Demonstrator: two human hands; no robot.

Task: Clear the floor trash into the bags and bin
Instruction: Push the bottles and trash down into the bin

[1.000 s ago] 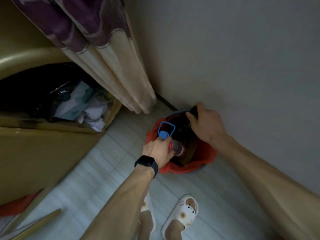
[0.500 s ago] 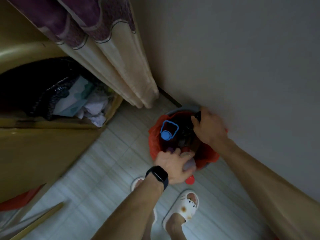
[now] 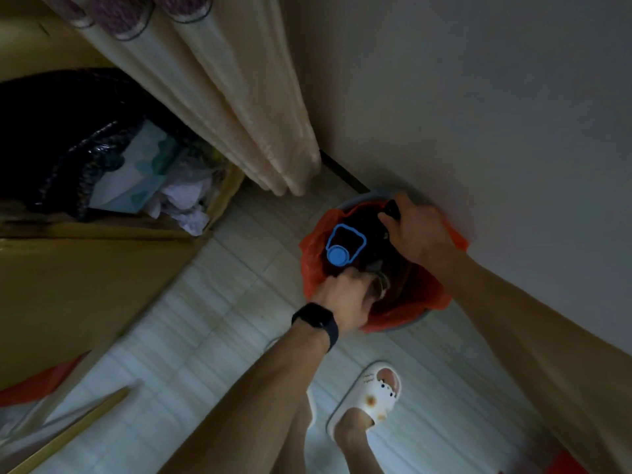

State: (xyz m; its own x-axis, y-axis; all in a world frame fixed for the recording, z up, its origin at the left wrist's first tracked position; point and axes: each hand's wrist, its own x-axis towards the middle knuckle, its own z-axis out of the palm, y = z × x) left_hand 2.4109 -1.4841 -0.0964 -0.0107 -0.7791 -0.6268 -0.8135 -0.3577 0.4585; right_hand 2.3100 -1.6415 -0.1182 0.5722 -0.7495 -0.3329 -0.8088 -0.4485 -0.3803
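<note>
A grey bin lined with a red bag (image 3: 425, 299) stands on the tiled floor against the wall. A dark jug with a blue cap and blue ring handle (image 3: 343, 248) stands upright inside it. My left hand (image 3: 345, 295), with a black watch on the wrist, reaches over the near rim, its fingers curled down round a clear plastic bottle (image 3: 382, 286) that is mostly hidden in the bin. My right hand (image 3: 415, 230) grips a dark object (image 3: 392, 209) at the bin's far rim, beside the wall.
A large cardboard box (image 3: 85, 268) at left holds a black bag, a tissue box (image 3: 136, 172) and crumpled paper. A beige curtain (image 3: 260, 114) hangs just left of the bin. My foot in a white slipper (image 3: 372, 393) stands close to the bin. A wooden stick (image 3: 75, 429) lies at lower left.
My left hand drew back to the bin's near rim with the clear bottle, then moved forward and down into the bin. The right hand stayed on the dark object.
</note>
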